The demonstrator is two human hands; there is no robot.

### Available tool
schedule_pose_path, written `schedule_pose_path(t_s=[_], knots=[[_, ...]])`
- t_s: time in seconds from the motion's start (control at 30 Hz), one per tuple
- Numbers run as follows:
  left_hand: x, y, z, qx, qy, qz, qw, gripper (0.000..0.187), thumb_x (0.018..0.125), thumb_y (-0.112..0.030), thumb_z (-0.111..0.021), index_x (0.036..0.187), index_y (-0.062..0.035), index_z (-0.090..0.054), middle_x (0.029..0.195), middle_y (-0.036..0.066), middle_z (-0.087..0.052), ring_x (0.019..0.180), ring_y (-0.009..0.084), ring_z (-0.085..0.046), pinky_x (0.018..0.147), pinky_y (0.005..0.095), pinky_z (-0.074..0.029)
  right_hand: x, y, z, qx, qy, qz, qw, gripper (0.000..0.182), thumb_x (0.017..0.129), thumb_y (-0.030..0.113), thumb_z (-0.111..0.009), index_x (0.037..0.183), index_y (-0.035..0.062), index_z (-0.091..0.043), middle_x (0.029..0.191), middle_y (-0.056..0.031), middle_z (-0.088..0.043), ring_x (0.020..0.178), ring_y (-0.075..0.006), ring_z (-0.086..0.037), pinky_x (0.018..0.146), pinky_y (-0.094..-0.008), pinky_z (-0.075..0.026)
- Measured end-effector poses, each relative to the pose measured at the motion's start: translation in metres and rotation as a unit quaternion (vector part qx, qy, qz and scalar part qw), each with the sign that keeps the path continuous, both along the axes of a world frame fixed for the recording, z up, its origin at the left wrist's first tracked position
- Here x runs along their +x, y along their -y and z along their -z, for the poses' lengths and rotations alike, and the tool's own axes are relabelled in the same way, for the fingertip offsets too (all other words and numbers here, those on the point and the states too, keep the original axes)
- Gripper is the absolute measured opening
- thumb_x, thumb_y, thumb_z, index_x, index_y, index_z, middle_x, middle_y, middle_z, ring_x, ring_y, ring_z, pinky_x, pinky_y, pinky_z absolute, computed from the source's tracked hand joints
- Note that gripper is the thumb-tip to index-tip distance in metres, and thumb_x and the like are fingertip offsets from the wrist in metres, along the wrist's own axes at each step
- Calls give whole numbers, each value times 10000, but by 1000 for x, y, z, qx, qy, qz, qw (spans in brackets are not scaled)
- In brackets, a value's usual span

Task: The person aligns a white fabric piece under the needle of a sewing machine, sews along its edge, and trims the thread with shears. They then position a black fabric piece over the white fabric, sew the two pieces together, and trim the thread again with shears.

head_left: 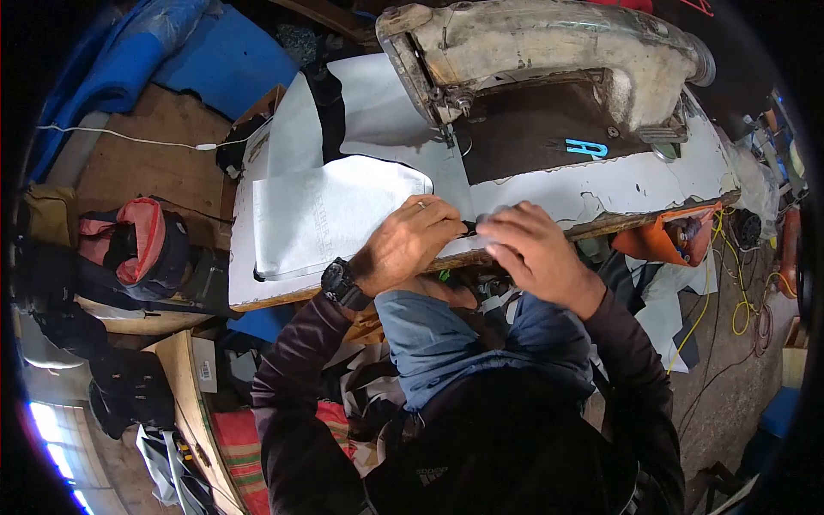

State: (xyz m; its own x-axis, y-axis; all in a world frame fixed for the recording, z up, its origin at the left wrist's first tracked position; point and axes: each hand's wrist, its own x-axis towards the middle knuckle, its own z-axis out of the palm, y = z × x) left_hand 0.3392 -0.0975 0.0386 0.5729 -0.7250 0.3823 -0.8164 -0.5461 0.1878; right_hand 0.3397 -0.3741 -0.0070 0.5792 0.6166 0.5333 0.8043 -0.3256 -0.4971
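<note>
My left hand [410, 240], with a ring and a wristwatch, lies at the front edge of the sewing table, fingers curled together over the lower right part of a white sheet [326, 210]. That sheet has faint print and a dark border along its curved edge. A small dark piece [469, 227] shows between my two hands at the left fingertips; I cannot tell what it is. My right hand [541, 253] is close beside it, its fingertips smeared by motion. Just behind the hands stands a worn sewing machine [549, 47], its needle area over more pale sheet material [386, 112].
A light blue thread clipper [586, 148] lies on the machine bed. An orange pouch [665, 236] hangs at the table's front right. Blue rolled foam [112, 77] and an open bag [133, 245] are at left. Yellow cable [740, 296] crosses the floor at right.
</note>
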Motion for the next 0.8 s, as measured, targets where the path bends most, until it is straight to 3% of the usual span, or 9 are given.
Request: schedule_pose_path(t_s=[0.1,0.37,0.5,0.8], knots=[[5,-1,-6,10,-24,16,1000,257,893,-8,-796,1146,-33,-760,1183,109,-726,1152,340,-695,1053,456,-559,14,-3,-4,-30,38,-2,999,265,956,97,-723,1215,100,-782,1217,-82,-668,1119,-304,-596,998,-455,-507],[21,-14,-11,6,-54,9,999,236,900,-54,-814,1131,-88,-781,1215,86,-752,1163,339,-705,1046,447,-567,10,0,-4,-113,115,23,987,320,942,129,-750,1261,143,-770,1273,-64,-636,1172,-272,-560,1023,-442,-500],[20,-11,-11,34,1,20,999,229,841,-84,-834,1065,-120,-802,1241,68,-745,1195,311,-699,1053,444,-562,10,0,-3,-127,121,25,984,355,938,140,-754,1293,154,-753,1287,-64,-630,1184,-276,-551,1025,-448,-498],[19,-1,-27,87,106,2,991,225,796,-130,-805,1020,-154,-817,1247,28,-705,1351,264,-614,1145,430,-488,6,-2,-8,-96,57,28,993,256,947,123,-720,1191,78,-783,1211,-81,-626,1141,-286,-564,1001,-462,-496]])
